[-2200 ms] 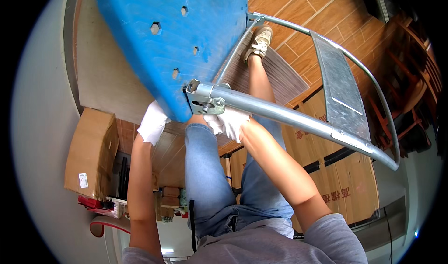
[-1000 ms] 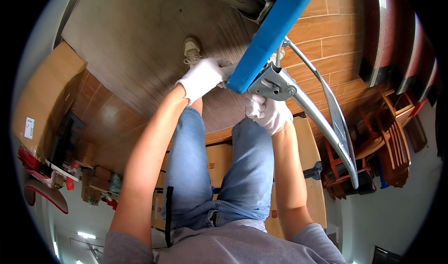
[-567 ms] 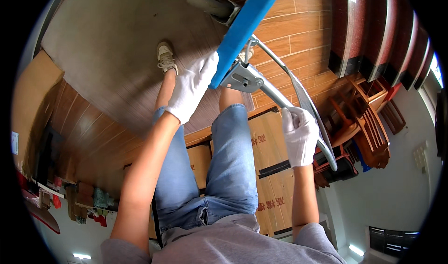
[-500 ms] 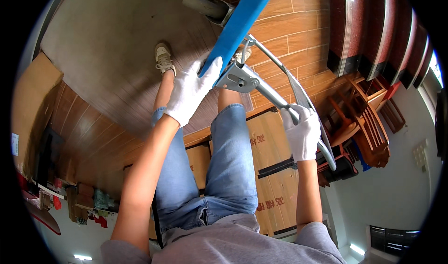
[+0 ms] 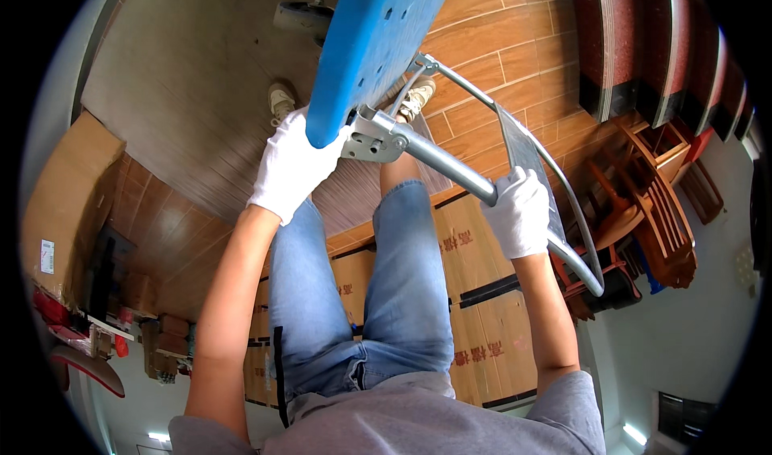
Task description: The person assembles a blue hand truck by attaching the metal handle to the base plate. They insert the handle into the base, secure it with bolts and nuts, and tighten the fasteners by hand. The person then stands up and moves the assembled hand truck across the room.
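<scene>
I hold a hand cart with a blue platform (image 5: 371, 41) tipped up in front of me. My left hand (image 5: 291, 166), in a white glove, grips the lower edge of the blue platform beside its metal hinge bracket (image 5: 374, 137). My right hand (image 5: 521, 212), also gloved, is closed around the silver tubular handle (image 5: 450, 166), which folds out to the right. One grey caster wheel (image 5: 299, 14) shows at the top of the platform's underside.
Flattened cardboard boxes (image 5: 474, 270) lie on the wooden floor under my legs. A large cardboard box (image 5: 60, 198) stands at the left. Wooden chairs (image 5: 651, 206) and dark red steps (image 5: 635, 37) are at the right. A grey mat (image 5: 185, 77) covers the floor ahead.
The blue platform has swung from edge-on to show more of its underside. My right hand has slid down the silver handle away from the hinge; my left hand stays at the platform's edge.
</scene>
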The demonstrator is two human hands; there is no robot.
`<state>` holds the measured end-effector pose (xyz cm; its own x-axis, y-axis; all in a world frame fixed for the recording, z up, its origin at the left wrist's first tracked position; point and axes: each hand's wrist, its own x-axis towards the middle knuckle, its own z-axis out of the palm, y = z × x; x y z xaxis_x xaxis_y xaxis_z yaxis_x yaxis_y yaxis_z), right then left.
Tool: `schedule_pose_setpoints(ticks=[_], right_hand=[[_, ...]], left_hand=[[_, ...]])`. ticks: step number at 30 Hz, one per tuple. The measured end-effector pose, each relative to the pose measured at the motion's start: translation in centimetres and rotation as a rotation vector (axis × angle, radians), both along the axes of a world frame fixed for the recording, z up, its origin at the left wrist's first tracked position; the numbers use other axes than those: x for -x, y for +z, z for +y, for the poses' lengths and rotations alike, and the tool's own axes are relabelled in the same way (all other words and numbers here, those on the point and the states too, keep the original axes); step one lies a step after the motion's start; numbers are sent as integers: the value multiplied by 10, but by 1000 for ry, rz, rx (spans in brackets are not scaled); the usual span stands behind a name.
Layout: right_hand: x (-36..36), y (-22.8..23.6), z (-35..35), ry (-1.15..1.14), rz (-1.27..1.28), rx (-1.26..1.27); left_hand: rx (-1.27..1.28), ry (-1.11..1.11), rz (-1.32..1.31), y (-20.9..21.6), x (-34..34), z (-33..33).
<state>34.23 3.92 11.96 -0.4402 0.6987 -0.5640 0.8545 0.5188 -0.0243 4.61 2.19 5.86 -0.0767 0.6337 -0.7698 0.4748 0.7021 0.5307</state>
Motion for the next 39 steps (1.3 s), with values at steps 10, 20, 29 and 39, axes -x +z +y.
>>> schedule_pose_setpoints(ticks=[10, 20, 29, 39], right_hand=[[-8, -1, 17, 39, 121, 182], [-10, -4, 24, -142, 126, 541], [1, -14, 33, -449, 130, 847], [-3, -14, 43, -296, 228, 858]], left_hand=[[44, -47, -55, -4, 12, 7], [110, 150, 43, -20, 11, -15], [77, 164, 118, -22, 9, -28], [119, 188, 59, -25, 20, -27]])
